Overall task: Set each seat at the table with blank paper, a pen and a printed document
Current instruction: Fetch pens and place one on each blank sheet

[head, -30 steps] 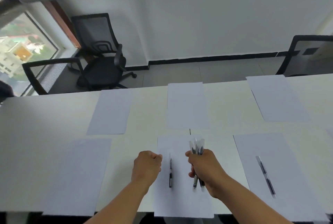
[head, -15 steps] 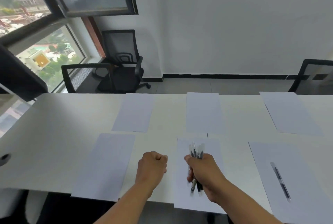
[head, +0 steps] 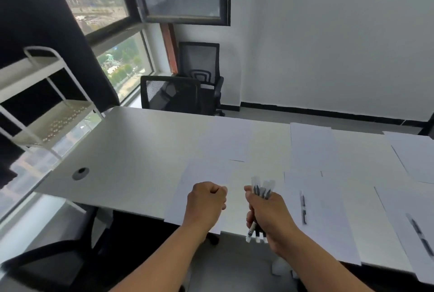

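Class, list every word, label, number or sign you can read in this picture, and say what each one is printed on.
None can be read.
Bundle of pens in the right hand: pale bands on the barrels, too small and blurred.
Sheets of paper on the table: no print shows.

Bundle of pens held upright, lower centre. White sheets lie flat across centre and right; two right-hand sheets each carry one pen.
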Motion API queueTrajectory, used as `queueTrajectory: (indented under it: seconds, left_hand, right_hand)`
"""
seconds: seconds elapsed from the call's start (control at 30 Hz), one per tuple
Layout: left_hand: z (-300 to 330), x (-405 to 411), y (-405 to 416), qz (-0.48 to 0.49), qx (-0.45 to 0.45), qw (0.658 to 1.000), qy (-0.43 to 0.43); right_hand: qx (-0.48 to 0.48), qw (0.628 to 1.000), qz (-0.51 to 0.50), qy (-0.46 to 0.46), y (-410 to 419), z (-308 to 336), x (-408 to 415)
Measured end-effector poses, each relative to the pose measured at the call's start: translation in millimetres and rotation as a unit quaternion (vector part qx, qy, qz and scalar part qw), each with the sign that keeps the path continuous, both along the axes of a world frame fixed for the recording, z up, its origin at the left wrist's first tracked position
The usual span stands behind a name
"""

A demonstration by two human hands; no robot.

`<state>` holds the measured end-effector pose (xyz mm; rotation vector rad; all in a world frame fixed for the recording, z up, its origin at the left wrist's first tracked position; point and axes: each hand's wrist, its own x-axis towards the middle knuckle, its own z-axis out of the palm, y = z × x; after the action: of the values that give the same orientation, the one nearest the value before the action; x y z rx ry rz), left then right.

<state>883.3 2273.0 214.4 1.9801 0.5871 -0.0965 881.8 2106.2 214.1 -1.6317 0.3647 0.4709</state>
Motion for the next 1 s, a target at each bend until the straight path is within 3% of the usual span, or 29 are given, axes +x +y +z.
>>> queueTrajectory:
  seconds: [0.3, 0.57, 1.0]
  left_hand:
    - [-7.9, -14.4, 43.4, 0.021, -0.037, 0.999, 0.003]
    - [-13.0, 15.9, 52.0, -0.012, -0.045, 0.999, -0.005]
    - [-23.9, 92.1, 46.2, -0.072, -0.060, 0.994, 0.060]
  right_hand:
    - [-0.044, 0.999, 0.019, 0.021, 48.0, 9.9, -9.3]
    - [0.029, 0.999, 0.019, 0.038, 65.9, -20.7, 17.1]
    - [0.097, 0.991, 0.032, 0.086, 68.1, -47.0, 91.6]
